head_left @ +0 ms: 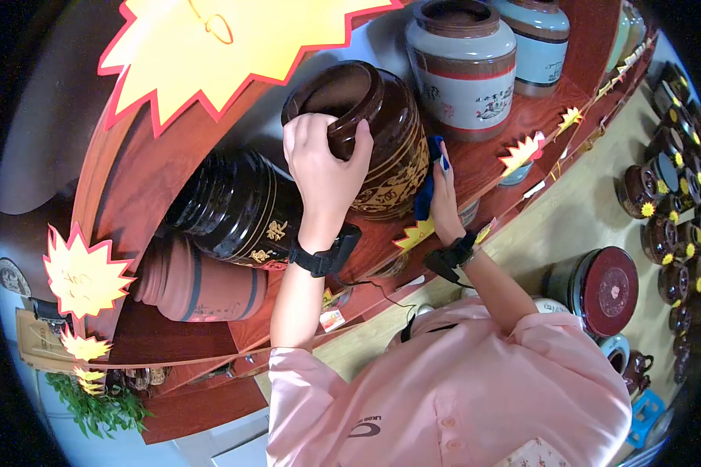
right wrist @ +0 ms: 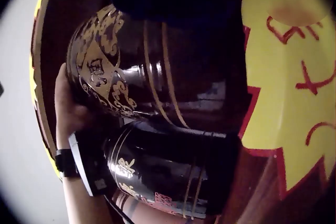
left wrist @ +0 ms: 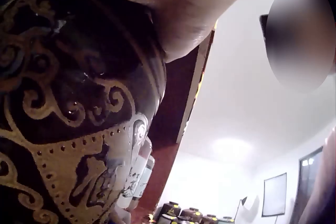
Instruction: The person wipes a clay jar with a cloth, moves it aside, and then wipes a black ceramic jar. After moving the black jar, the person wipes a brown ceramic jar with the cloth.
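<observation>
Now, both hands on a dark jar (head_left: 393,148).
Left hand (head_left: 323,159) curls round its rim; right hand (head_left: 444,198) pinches a blue cloth (head_left: 426,187) against its side.

A shop selling ceramic jars is showing here. Wares are standing in rows on red-brown wooden display shelves (head_left: 545,103): a brown gold-patterned jar (head_left: 393,156), a black glazed jar (head_left: 237,206) and grey lidded crocks (head_left: 463,74). Yellow starburst price cards (head_left: 86,272) are sticking out along the shelf edges. More small jars (head_left: 666,233), each wearing a yellow tag, are crowding the floor (head_left: 568,204).
</observation>
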Tool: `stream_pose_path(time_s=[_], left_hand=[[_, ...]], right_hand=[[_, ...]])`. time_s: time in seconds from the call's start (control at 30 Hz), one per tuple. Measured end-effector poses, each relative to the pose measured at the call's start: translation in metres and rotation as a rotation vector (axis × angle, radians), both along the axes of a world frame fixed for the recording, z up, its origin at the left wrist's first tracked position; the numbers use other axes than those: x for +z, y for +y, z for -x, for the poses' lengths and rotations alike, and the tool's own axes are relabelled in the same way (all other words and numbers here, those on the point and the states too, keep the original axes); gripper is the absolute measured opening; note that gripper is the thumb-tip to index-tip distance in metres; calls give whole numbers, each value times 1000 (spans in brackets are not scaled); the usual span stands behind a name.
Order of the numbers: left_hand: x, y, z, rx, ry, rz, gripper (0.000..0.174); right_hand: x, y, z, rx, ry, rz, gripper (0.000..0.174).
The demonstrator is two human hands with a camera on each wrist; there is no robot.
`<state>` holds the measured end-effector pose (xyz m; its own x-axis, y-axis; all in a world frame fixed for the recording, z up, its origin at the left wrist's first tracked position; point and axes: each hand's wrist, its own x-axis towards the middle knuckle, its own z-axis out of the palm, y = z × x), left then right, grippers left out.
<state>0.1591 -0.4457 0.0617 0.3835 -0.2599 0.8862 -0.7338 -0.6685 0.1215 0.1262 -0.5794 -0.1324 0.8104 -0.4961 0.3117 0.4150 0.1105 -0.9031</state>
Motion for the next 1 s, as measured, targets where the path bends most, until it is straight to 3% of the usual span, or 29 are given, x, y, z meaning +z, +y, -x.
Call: stream_pose_path(time_s=[0.23, 0.33, 0.43, 0.53, 0.67, 0.8, 0.9, 0.97, 1.0], left_hand=[[2, 18, -6, -96, 54, -30, 23], [2, 27, -15, -192, 61, -24, 23], [0, 34, -25, -296, 54, 1, 25], [-2, 37, -27, -317, 82, -9, 28], [-2, 36, -28, -324, 78, 3, 28], [-2, 37, -26, -299, 104, -10, 27], [-2, 35, -23, -269, 113, -16, 31], [-2, 35, -23, -266, 110, -18, 30], [-3, 35, -23, -261, 105, -16, 29]], right_hand=[[43, 10, 10, -69, -108, 41, 52], [92, 19, 16, -196, -206, 263, 53], [130, 17, 13, -376, -436, 848, 53], [139, 16, -1, -387, -543, 1049, 54], [131, 13, -10, -408, -548, 956, 56], [133, 6, -15, -411, -423, 710, 49], [129, -8, -30, -173, -351, 321, 46], [64, -22, -65, -231, -406, 458, 43], [67, -20, -66, -262, -435, 527, 42]])
